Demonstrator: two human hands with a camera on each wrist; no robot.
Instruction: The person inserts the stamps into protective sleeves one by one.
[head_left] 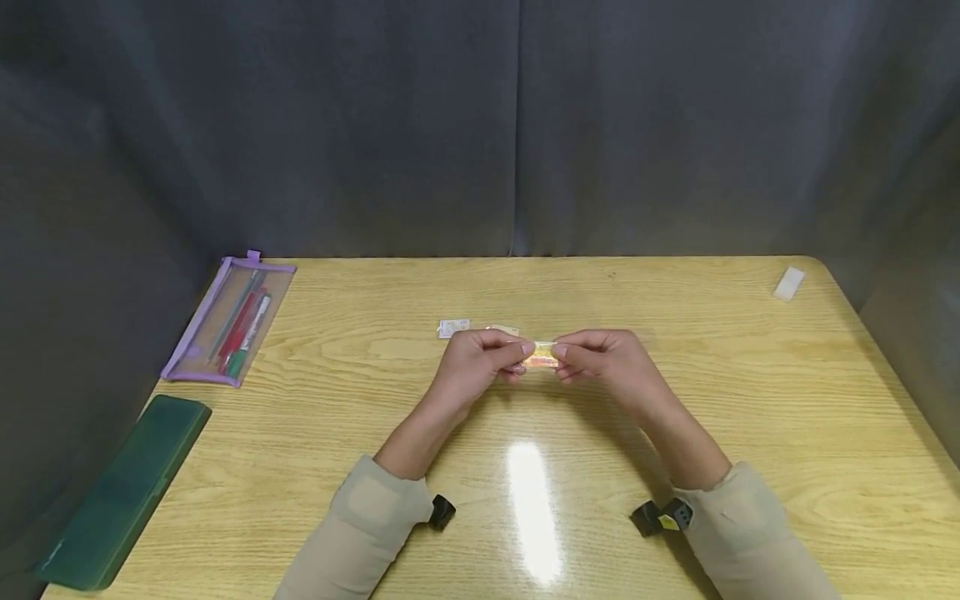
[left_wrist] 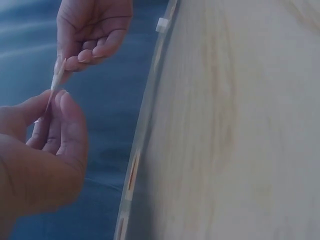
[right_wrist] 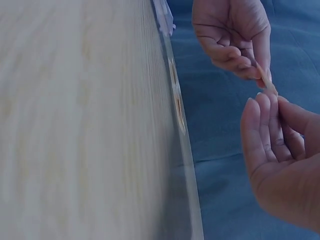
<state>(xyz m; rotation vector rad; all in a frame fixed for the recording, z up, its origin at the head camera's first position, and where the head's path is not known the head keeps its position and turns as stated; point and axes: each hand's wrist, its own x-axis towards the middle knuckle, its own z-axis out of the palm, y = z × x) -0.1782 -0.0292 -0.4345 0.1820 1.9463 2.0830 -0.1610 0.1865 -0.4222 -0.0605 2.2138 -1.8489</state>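
Note:
Both hands hold a small, flat, shiny piece with yellow and orange print (head_left: pixel 540 356) between them, above the middle of the table. The left hand (head_left: pixel 476 367) pinches its left end between thumb and fingers, and the right hand (head_left: pixel 615 367) pinches the right end. Seen edge-on in the left wrist view, the thin piece (left_wrist: pixel 57 75) spans the two sets of fingertips. Just beyond the left hand lie a small white printed piece (head_left: pixel 453 328) and a yellowish flat piece (head_left: pixel 504 330), the latter partly hidden by the fingers.
A purple-edged mesh pouch (head_left: pixel 201 340) with pens inside lies at the table's back left. Nearer, along the left edge, sits a dark green pencil case (head_left: pixel 123 496). A small white block (head_left: pixel 789 283) is at the back right. Dark curtains (head_left: pixel 517 125) hang behind the table (head_left: pixel 750 375).

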